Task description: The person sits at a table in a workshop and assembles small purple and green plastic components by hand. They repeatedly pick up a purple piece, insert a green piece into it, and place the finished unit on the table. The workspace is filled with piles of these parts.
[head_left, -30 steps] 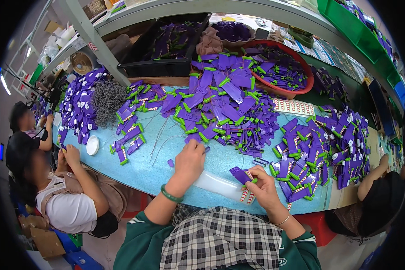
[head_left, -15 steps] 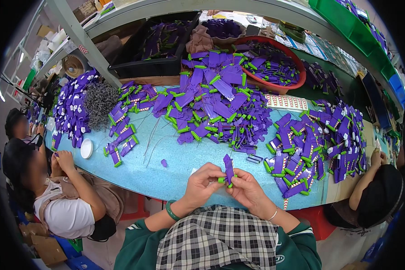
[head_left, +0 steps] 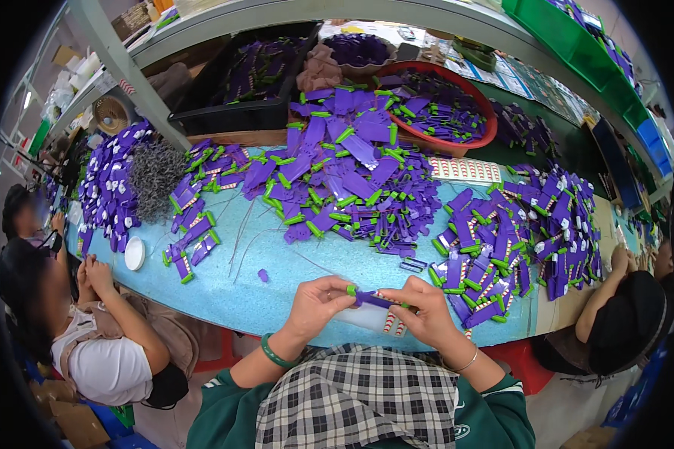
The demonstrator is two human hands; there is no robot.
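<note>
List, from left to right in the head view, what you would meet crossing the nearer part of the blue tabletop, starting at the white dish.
White dish → straggling group of purple-and-green parts → small loose purple piece → left hand → part held between the hands → right hand → large right-side heap.

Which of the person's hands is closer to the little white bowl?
Left. The left hand is to the right of the white bowl; the right hand is farther right, beyond the left.

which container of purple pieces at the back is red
The round basin, behind the big purple pile and right of the black tray and pale bowl; its red colour sets it apart.
</note>
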